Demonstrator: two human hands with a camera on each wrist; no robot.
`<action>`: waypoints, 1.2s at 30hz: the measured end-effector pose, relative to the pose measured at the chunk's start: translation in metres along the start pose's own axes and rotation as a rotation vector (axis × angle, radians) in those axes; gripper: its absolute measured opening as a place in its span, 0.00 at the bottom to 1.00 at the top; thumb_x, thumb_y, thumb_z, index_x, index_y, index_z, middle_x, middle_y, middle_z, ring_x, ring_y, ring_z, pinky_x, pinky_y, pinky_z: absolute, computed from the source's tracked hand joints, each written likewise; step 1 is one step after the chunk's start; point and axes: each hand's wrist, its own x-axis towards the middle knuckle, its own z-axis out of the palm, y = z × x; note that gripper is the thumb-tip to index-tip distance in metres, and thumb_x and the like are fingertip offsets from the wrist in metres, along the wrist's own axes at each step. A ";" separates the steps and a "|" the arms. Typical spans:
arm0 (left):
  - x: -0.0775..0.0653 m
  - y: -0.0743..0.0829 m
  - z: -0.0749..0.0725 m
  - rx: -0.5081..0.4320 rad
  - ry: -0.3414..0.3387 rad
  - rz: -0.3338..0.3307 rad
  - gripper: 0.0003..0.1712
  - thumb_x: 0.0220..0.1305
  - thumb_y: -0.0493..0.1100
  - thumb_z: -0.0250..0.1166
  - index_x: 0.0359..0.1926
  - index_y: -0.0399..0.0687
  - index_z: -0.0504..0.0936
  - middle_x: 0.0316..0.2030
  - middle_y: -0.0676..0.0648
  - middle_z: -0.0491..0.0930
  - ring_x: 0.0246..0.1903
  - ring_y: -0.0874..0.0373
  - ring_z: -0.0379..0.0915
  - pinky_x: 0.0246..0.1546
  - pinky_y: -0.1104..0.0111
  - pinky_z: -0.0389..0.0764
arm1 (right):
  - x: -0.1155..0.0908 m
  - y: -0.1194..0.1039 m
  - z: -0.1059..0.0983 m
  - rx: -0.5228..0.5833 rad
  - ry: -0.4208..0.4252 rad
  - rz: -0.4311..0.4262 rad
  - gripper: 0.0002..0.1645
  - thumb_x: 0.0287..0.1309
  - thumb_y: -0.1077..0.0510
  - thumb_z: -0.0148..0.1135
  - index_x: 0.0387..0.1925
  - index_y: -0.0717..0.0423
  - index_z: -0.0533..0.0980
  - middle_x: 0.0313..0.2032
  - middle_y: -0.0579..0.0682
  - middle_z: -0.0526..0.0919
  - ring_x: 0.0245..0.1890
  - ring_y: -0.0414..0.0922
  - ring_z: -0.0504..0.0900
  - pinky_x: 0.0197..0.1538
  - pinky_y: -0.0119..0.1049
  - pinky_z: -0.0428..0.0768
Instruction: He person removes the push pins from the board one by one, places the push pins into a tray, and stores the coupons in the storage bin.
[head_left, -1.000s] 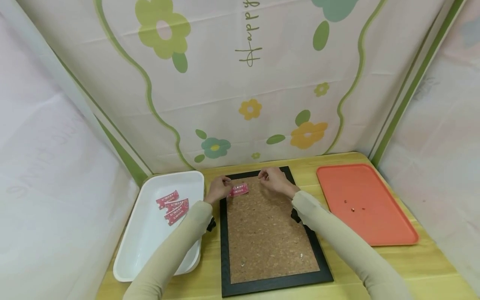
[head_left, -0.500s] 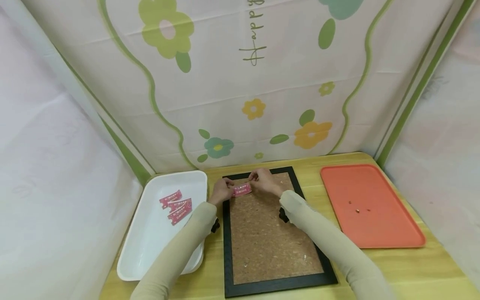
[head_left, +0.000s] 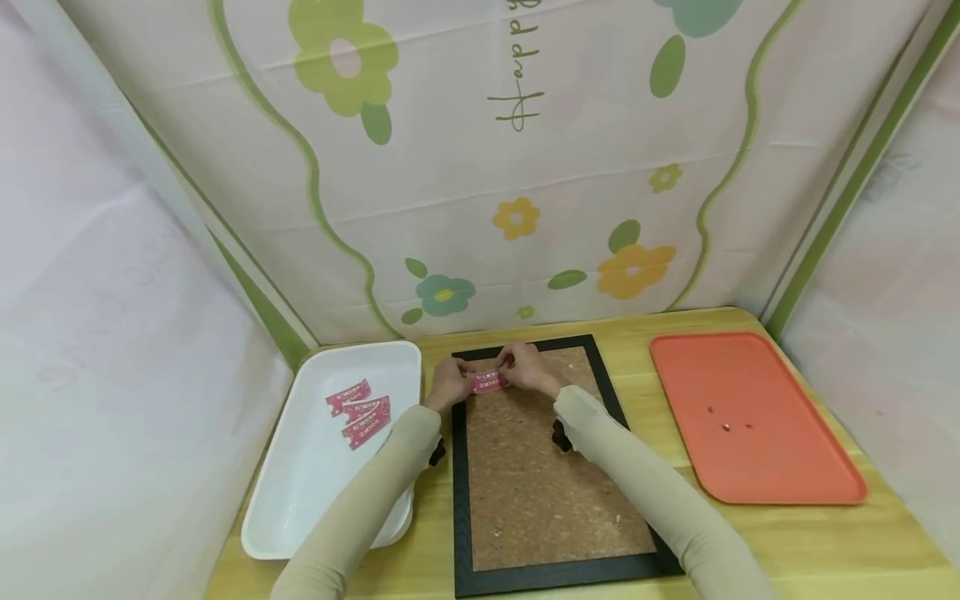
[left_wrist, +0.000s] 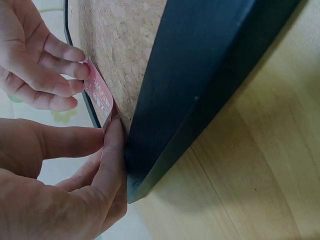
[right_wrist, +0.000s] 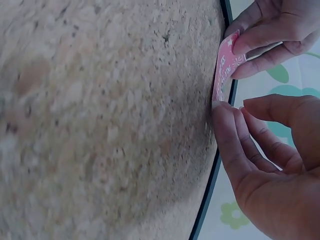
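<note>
A pink paper coupon with white print [head_left: 486,382] is at the upper left of a framed cork board [head_left: 555,467], slightly bowed between both hands. My left hand [head_left: 451,382] pinches its left end between thumb and index finger, beside the black frame edge. At the right end, the curled fingertips of my right hand [head_left: 525,367] hold the coupon by its edge. In the right wrist view the index fingertip [right_wrist: 220,107] touches the coupon [right_wrist: 227,65], with the thumb close by. Whether the right fingers also hold something small cannot be made out.
On the left stands a white bin [head_left: 281,492] with several pink coupons [head_left: 365,423] inside. A red tray [head_left: 765,375] on the right bears small brownish bits [head_left: 726,427]. Tiny shiny bits [head_left: 618,518] sit near the board's corners. A flower-printed cloth [head_left: 450,208] hangs behind.
My right hand has moved left from the upper middle of the board to the coupon's right end. My left hand stays at the left end. The head view has shifted slightly.
</note>
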 end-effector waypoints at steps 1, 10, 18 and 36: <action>0.000 0.000 0.000 -0.005 0.002 -0.002 0.16 0.69 0.35 0.60 0.55 0.38 0.86 0.53 0.36 0.85 0.45 0.48 0.81 0.37 0.65 0.81 | 0.000 0.000 0.001 0.006 -0.007 0.002 0.09 0.70 0.63 0.62 0.46 0.62 0.84 0.41 0.57 0.87 0.36 0.46 0.85 0.39 0.35 0.82; -0.002 -0.002 0.001 -0.027 0.021 0.010 0.18 0.62 0.29 0.62 0.52 0.36 0.85 0.49 0.36 0.85 0.41 0.51 0.77 0.40 0.64 0.80 | 0.003 0.001 0.011 0.014 -0.027 0.015 0.10 0.70 0.63 0.62 0.47 0.62 0.84 0.41 0.57 0.88 0.33 0.43 0.83 0.35 0.32 0.80; 0.002 -0.002 0.004 -0.030 0.051 0.032 0.16 0.59 0.27 0.63 0.48 0.36 0.86 0.47 0.35 0.85 0.39 0.52 0.75 0.38 0.66 0.78 | 0.008 0.005 0.018 0.015 -0.003 0.060 0.10 0.68 0.64 0.61 0.45 0.61 0.85 0.40 0.57 0.89 0.31 0.43 0.80 0.32 0.31 0.77; 0.004 -0.002 0.004 -0.020 0.043 0.035 0.16 0.61 0.29 0.62 0.49 0.36 0.86 0.46 0.37 0.86 0.36 0.54 0.73 0.35 0.68 0.75 | 0.011 0.002 0.025 0.053 0.077 0.100 0.08 0.66 0.61 0.66 0.41 0.58 0.89 0.39 0.56 0.91 0.30 0.44 0.84 0.33 0.33 0.79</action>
